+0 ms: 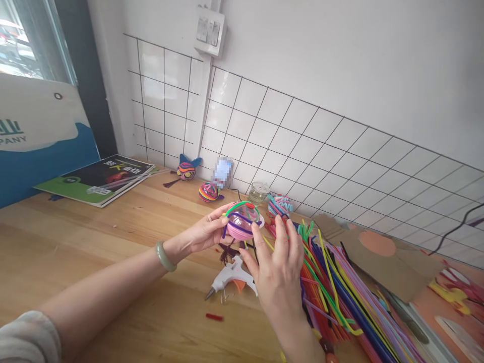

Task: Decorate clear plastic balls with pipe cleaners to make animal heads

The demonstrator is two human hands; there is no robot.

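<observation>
My left hand (pixel 209 229) grips the left side of a clear ball (pixel 240 229) partly wrapped in fuzzy pipe cleaners. Pink coils cover its lower part, a purple strip crosses the middle, and a green strip with a red bit arches over the top. At the ball's right side is my right hand (pixel 280 262), fingers spread apart, the index fingertip close to the purple strip; whether it touches I cannot tell. A dark tassel (pixel 229 252) hangs or lies just below the ball. Beneath both hands rests a white glue gun (pixel 234 275) on the wooden table (pixel 151 292).
Many coloured pipe cleaners (pixel 340 282) spread across the right. Finished wrapped balls (pixel 209 192), a lit phone (pixel 222 171) and a glass jar (pixel 259 191) line the wall. A short red piece (pixel 214 317) lies in front. Booklets (pixel 102 179) lie left; cardboard (pixel 381 257) lies right.
</observation>
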